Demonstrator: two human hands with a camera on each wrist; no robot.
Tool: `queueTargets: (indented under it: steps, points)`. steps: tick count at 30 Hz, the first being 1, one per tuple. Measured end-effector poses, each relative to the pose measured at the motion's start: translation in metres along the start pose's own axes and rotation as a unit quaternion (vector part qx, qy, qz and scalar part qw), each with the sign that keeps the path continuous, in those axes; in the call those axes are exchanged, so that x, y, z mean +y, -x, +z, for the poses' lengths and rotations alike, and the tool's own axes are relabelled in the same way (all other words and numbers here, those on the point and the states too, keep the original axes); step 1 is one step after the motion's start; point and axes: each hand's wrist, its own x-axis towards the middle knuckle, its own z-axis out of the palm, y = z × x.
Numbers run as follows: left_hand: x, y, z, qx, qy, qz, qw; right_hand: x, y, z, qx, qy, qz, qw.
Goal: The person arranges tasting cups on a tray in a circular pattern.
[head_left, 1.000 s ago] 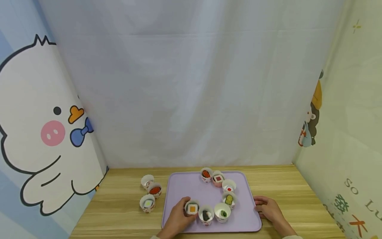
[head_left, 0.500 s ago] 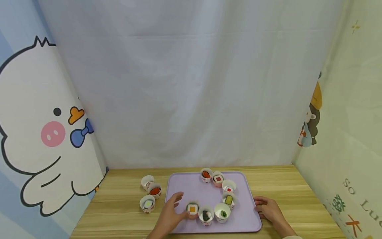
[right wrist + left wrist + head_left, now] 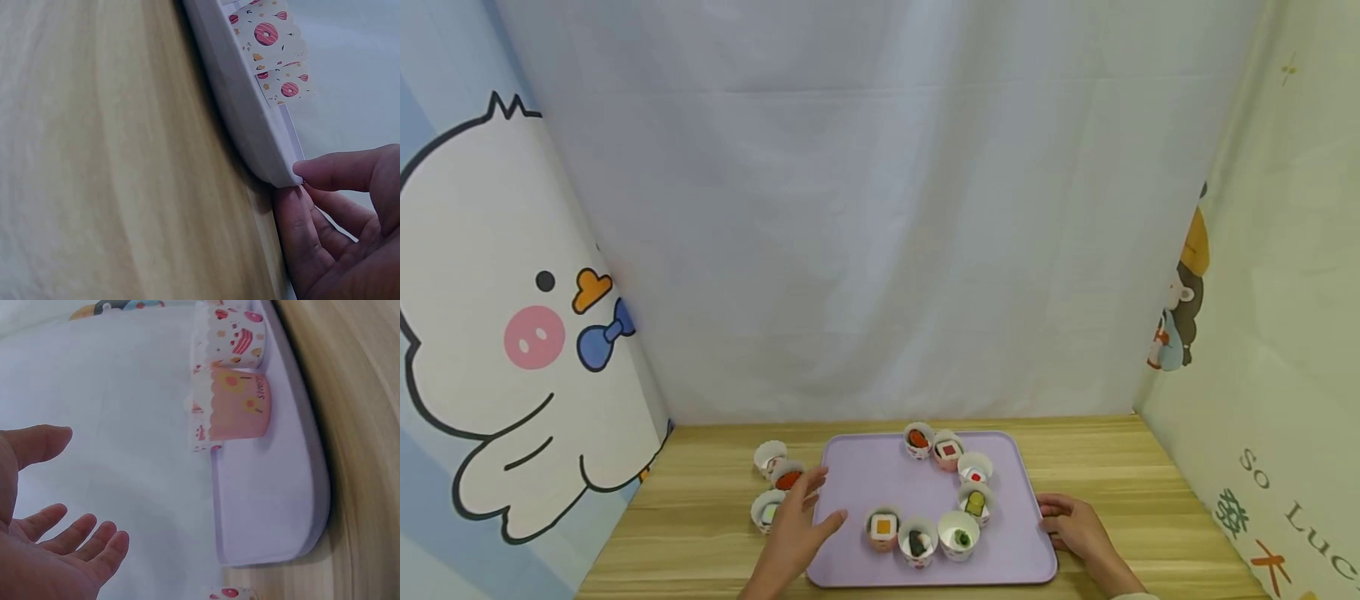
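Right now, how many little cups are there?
10: seven cups on the purple tray, curving from its far edge round the right to the near edge; three on the table left of it, two partly behind the left hand.

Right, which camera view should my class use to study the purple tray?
The head view: it shows the purple tray from above, with nearly its whole outline. The left wrist view catches only part of it, with cups; the right wrist view, just an edge, gripped by the right hand.
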Motion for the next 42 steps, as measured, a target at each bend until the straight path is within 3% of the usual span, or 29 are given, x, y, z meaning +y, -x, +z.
queueTargets:
  steps: [13,21,31,42]
  points:
    - [-0.010,0.006,-0.030,0.077,0.012,0.026,0.9966,0.001,0.002,0.000,0.002,-0.004,0.004,1.000]
    - [-0.023,0.006,-0.049,0.076,-0.004,-0.042,0.9962,0.000,0.001,-0.001,-0.001,-0.004,0.001,1.000]
    - [-0.051,0.004,-0.061,0.049,0.061,-0.119,0.9898,-0.004,0.001,-0.001,-0.001,-0.002,0.000,1.000]
    - [-0.084,-0.001,-0.058,0.037,0.116,-0.141,0.9826,-0.002,0.001,-0.001,-0.003,0.000,-0.001,1.000]
